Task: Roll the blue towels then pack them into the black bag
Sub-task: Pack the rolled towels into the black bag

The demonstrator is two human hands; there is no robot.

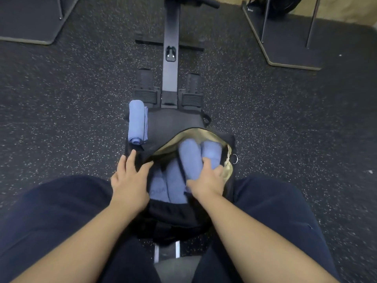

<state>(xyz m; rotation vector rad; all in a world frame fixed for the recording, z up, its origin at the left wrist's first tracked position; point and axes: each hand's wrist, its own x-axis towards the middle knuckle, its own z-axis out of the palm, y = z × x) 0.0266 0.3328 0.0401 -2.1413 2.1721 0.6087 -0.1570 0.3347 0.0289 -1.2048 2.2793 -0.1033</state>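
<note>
Blue towel (pixel 189 160) gripped by right hand (pixel 206 180) (in bag (pixel 173 217)).

- Soft, matt blue cloth, lightly napped: the rolled towel (pixel 136 122) at 11 o'clock of the bag's mouth, and the rolled towels in the bag (pixel 190 158).
- The black bag (pixel 175 119): dull woven fabric outside, with a smooth tan lining (pixel 228 170) carrying a faint sheen; a small shiny metal ring (pixel 235 159) at its 3 o'clock edge.
- The floor (pixel 71 119): rough, matt dark rubber flecked with pale specks.
- The machine rail (pixel 171 48) at 12 o'clock: smooth, satin dark metal; the footrests (pixel 145 94) below it are ribbed, matt black plastic.
- The trousers (pixel 51 221): plain dark matt cloth.
</note>
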